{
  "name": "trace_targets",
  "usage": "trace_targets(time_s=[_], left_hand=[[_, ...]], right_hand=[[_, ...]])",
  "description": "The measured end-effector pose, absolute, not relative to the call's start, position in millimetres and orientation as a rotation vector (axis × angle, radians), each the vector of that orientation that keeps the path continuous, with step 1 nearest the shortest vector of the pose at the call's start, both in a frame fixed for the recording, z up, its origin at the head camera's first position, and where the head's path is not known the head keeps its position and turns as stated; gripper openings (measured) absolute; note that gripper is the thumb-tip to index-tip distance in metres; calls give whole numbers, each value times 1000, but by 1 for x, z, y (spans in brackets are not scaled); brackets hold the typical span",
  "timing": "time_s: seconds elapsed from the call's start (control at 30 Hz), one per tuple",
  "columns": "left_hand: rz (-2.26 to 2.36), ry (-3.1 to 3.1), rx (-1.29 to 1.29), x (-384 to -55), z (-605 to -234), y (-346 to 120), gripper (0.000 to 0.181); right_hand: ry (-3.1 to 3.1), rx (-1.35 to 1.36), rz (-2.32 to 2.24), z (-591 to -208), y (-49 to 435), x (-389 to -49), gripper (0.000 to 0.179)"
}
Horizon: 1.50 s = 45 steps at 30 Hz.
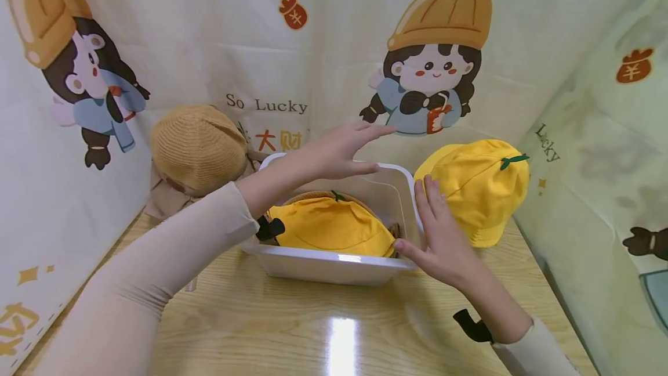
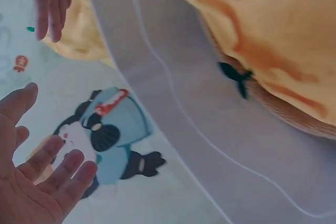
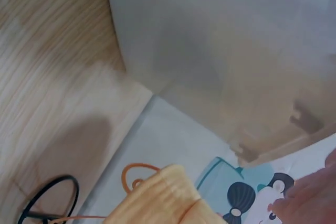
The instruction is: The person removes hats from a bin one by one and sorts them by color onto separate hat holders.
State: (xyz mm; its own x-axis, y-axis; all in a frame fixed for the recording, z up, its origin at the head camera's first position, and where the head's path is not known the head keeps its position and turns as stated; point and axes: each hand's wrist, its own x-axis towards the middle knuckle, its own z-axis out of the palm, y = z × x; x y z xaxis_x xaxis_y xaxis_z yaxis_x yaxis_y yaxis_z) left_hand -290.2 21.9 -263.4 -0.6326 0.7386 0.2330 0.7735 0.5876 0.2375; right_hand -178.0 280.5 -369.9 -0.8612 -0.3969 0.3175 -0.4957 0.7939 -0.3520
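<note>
A white plastic bin (image 1: 334,268) stands on the wooden table. In it lies a yellow cloth hat (image 1: 329,225) with a green sprout, over the woven brim (image 2: 286,114) of a tan hat. My left hand (image 1: 344,147) hovers over the bin's back rim, fingers spread and holding nothing. Beside the right rim is my right hand (image 1: 443,242), its fingers straight and nothing in its grasp. Its fingertips overlap a second yellow hat (image 1: 480,190) with a green sprout, which sits right of the bin. The right wrist view shows the bin's outer side and part of that hat.
A tan knitted hat (image 1: 198,147) with a brownish cloth (image 1: 167,196) under it stands left of the bin. Printed cloth walls (image 1: 339,62) enclose the table (image 1: 250,329) at the back and both sides. A black wire ring (image 3: 73,182) shows low in the right wrist view.
</note>
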Motion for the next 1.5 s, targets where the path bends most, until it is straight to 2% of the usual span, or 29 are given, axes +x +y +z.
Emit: trace_targets(time_s=[0.37,0.6,0.9,1.23,1.5], left_hand=[[-365,-2838,-1246,-278,-288,-18,69],[-348,-2866,-1249,-270,-284,-34,63],[-253,-2813,-1276,-235,-287,-65,67],[-305,-2711,-1167,-195,-329,-118,74],[-201,-2631,-1088,-174,-360,-132,84]], right_hand=[[-2870,779,561,-372,274,-173,112],[-2869,830,525,-369,271,-174,111],[-2833,877,511,-364,265,-178,111],[-2731,1017,432,-344,248,-194,106],[-2729,1064,349,-320,234,-210,97]])
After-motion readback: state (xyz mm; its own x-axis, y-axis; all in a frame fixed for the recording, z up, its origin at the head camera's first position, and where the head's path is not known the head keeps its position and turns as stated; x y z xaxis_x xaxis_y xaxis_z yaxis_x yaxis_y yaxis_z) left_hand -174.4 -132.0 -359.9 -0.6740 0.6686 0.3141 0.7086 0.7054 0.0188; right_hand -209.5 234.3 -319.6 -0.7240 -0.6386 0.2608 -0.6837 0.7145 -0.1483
